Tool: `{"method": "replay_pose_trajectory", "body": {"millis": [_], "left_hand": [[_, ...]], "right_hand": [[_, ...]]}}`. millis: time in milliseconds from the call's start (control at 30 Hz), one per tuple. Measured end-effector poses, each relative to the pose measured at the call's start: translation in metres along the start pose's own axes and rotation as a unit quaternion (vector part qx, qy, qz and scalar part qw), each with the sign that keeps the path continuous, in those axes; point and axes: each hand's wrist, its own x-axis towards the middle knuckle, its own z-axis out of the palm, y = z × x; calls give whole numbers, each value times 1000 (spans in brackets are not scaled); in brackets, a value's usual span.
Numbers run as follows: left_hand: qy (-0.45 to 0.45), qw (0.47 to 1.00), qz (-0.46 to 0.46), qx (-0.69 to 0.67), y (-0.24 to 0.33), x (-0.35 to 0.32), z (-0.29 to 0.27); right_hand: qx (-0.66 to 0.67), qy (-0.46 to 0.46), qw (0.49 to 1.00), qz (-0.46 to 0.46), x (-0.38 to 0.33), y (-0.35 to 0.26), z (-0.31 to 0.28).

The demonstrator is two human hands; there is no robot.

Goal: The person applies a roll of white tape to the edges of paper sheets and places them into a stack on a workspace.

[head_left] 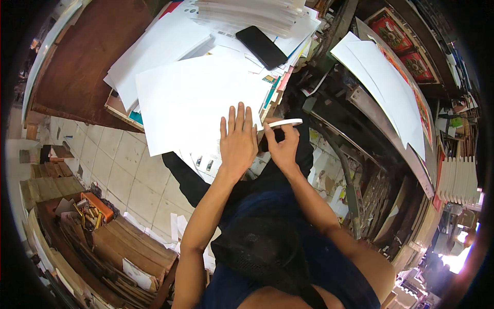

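My left hand (237, 143) lies flat with its fingers stretched out on a large white sheet of paper (190, 98). Close beside it, at the sheet's right edge, my right hand (283, 147) is closed on a thin white roll of tape (286, 122), seen nearly edge-on. The thumb and forefinger pinch near the roll's left end; the other fingers are partly hidden. Below the left wrist, a printed sheet (207, 164) with small pictures shows from under the white one. A black phone (262, 47) rests on the papers further back.
Clear plastic strips or sheets (247, 14) are stacked at the far end of the pile. On the right, white sheets (381, 85) lie over a dark machine. An orange box (96, 206) of small items stands on cardboard stacks (128, 242) at lower left. A brown board (87, 62) is at upper left.
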Motion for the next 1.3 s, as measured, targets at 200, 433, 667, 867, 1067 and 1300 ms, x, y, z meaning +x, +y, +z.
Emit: {"method": "replay_pose_trajectory", "body": {"millis": [200, 433, 667, 867, 1067, 1300], "left_hand": [[0, 1000, -21, 2, 9, 1, 3], [-1, 999, -43, 11, 16, 0, 3], [11, 999, -48, -3, 19, 1, 4], [0, 998, -66, 10, 18, 2, 0], [3, 998, -46, -41, 11, 3, -4], [-38, 996, -63, 45, -68, -14, -40]], "right_hand": [[46, -5, 997, 54, 6, -1, -1], [-51, -10, 999, 11, 4, 0, -6], [-99, -3, 995, -28, 1, 7, -9], [-26, -23, 977, -209, -1, 0, -10], [16, 128, 978, -163, 18, -22, -49], [19, 111, 990, -85, 8, 13, -70]]}}
